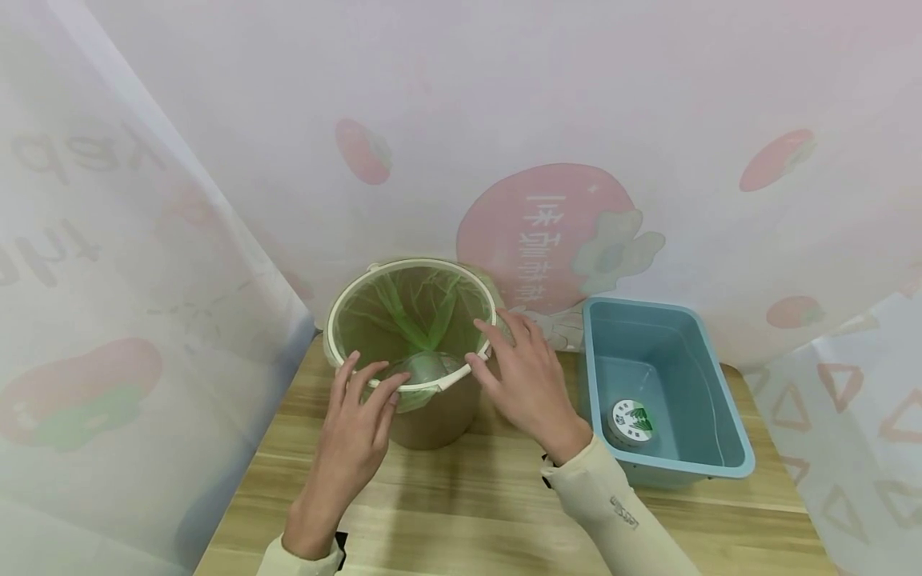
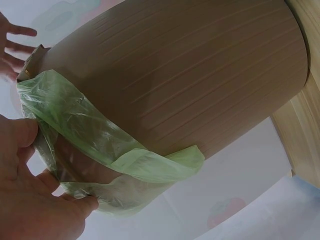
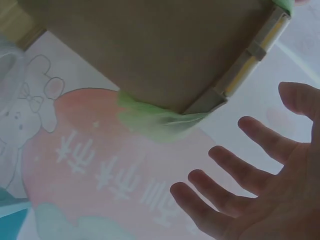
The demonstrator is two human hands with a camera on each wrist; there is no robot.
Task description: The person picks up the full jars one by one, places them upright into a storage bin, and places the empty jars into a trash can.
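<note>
A tall brown trash bin (image 1: 439, 420) stands on the table with a cream rim (image 1: 490, 308) around its mouth. A thin green trash bag (image 1: 432, 320) lines it. The bag's edge is folded outward over the rim and hangs loosely down the outer wall in the left wrist view. My left hand (image 1: 356, 424) is at the near left of the rim, its bent fingers and thumb holding the bag's edge. Beside the right of the rim, my right hand (image 1: 529, 376) has spread, gently bent fingers; the right wrist view shows nothing in it.
A blue rectangular tub (image 1: 598, 376) stands to the right of the bin. Inside it is a round white item (image 1: 631, 422) with a green leaf print on top. The wood-grain table (image 1: 461, 512) backs against a printed curtain (image 1: 418, 72).
</note>
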